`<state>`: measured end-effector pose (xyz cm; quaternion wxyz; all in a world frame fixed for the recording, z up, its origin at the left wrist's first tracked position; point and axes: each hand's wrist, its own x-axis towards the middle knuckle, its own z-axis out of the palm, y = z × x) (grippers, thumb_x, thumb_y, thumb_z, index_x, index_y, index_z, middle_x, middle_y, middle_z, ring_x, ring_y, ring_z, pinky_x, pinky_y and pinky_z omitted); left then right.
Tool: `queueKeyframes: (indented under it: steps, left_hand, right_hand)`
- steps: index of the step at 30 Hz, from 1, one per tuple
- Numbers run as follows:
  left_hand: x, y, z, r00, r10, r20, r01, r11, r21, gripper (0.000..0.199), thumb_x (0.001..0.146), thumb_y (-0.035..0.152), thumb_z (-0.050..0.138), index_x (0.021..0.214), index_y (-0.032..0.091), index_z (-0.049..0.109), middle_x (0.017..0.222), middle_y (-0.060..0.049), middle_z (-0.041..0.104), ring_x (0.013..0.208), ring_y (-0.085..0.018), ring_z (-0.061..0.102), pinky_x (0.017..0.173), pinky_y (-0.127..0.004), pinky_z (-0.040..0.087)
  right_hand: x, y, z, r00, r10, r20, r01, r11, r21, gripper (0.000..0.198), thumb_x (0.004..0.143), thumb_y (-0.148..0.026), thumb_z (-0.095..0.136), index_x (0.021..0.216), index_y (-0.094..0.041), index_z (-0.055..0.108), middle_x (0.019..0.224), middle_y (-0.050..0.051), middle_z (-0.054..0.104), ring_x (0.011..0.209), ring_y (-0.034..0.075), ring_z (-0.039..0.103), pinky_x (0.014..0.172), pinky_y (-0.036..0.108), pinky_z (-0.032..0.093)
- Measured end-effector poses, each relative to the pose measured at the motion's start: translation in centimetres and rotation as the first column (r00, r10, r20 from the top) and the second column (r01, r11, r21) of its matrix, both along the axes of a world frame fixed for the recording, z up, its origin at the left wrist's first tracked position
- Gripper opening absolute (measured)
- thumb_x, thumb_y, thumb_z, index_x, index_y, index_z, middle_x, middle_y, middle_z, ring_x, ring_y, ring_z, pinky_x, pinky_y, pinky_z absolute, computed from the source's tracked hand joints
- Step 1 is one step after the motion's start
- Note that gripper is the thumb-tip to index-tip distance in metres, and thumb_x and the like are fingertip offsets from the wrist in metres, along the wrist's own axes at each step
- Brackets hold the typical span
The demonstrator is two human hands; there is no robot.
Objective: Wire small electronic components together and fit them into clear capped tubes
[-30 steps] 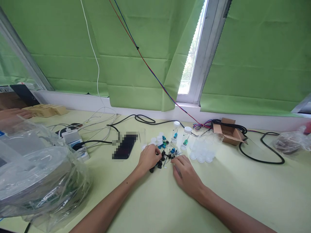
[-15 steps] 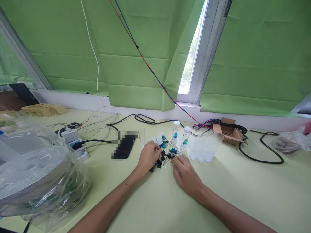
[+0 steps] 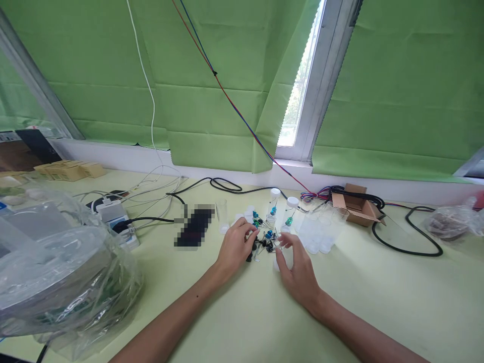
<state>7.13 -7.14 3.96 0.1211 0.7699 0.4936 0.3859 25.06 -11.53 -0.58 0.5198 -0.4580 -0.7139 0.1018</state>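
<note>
My left hand [image 3: 237, 246] is over the left side of a small pile, fingers bent and pressed together; what is in them is hidden. The pile holds small black parts [image 3: 268, 246], blue and green pieces [image 3: 269, 234] and thin metal pins or keys. At its right, my right hand [image 3: 298, 269] curves round a clear tube [image 3: 289, 258] with a whitish end [image 3: 277, 265], partly covered by the thumb. Behind the pile stand two white-capped clear tubes [image 3: 292, 202] with blue or green pieces inside. An uncapped clear tube [image 3: 222, 217] stands left of them.
More clear tubes [image 3: 319, 242] lie together at the right, before an open cardboard box [image 3: 355, 209]. A phone [image 3: 193, 227] and power strip [image 3: 123, 227] are at left. A bagged spool [image 3: 64, 272] fills the near left. Black cable [image 3: 406, 249] loops at right.
My right hand has lifted slightly, spread its thumb from its fingers and now has a clear tube between them. My left hand has shifted right over the black parts.
</note>
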Motion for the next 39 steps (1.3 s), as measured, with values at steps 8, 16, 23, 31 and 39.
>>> queueKeyframes:
  steps: [8, 16, 23, 31, 39]
  left_hand:
    - [0.24, -0.58, 0.17, 0.987, -0.159, 0.034, 0.16, 0.987, -0.031, 0.02, 0.093, 0.025, 0.051, 0.085, 0.018, 0.067, 0.079, -0.001, 0.052, 0.063, -0.012, 0.049, 0.058, -0.025, 0.039]
    - [0.26, -0.7, -0.08, 0.972, -0.236, -0.017, 0.235, 0.971, -0.048, 0.024, 0.096, 0.028, 0.048, 0.085, 0.018, 0.068, 0.082, -0.003, 0.056, 0.074, -0.015, 0.054, 0.064, -0.026, 0.041]
    - [0.31, -0.77, -0.57, 0.957, -0.275, -0.093, 0.271, 0.961, -0.056, 0.023, 0.096, 0.025, 0.046, 0.087, 0.019, 0.066, 0.086, -0.003, 0.057, 0.077, -0.016, 0.055, 0.067, -0.026, 0.041]
    - [0.18, -0.85, -0.68, 0.943, -0.313, -0.113, 0.308, 0.949, -0.062, 0.024, 0.098, 0.027, 0.044, 0.088, 0.019, 0.065, 0.086, -0.003, 0.055, 0.075, -0.015, 0.054, 0.067, -0.026, 0.041]
    - [0.27, -0.92, -0.55, 0.936, -0.329, -0.128, 0.32, 0.943, -0.086, 0.022, 0.097, 0.026, 0.045, 0.09, 0.019, 0.065, 0.087, -0.002, 0.056, 0.078, -0.015, 0.055, 0.068, -0.026, 0.041]
  right_hand:
    - [0.05, 0.39, 0.36, 0.983, -0.129, -0.132, 0.12, 0.99, -0.069, 0.035, 0.097, -0.029, 0.045, 0.132, -0.023, 0.039, 0.109, 0.007, 0.06, 0.087, 0.019, 0.058, 0.08, 0.036, 0.049]
    - [0.28, 0.17, 0.3, 0.991, -0.079, -0.106, 0.077, 0.997, -0.017, 0.022, 0.098, -0.028, 0.045, 0.116, -0.02, 0.055, 0.087, 0.004, 0.067, 0.08, 0.018, 0.064, 0.075, 0.031, 0.051]
    - [0.26, 0.08, 0.41, 0.988, -0.107, -0.111, 0.109, 0.994, 0.012, 0.021, 0.097, -0.029, 0.047, 0.112, -0.019, 0.059, 0.093, 0.006, 0.071, 0.085, 0.019, 0.069, 0.075, 0.03, 0.054]
    - [0.41, 0.14, 0.2, 0.981, -0.085, -0.174, 0.071, 0.994, -0.085, 0.027, 0.098, -0.033, 0.046, 0.119, -0.02, 0.055, 0.094, 0.007, 0.071, 0.087, 0.02, 0.068, 0.079, 0.034, 0.053]
    - [0.51, 0.19, 0.21, 0.976, -0.016, -0.217, -0.011, 0.993, -0.12, 0.02, 0.098, -0.035, 0.045, 0.1, -0.02, 0.059, 0.087, 0.005, 0.069, 0.081, 0.019, 0.066, 0.073, 0.031, 0.051]
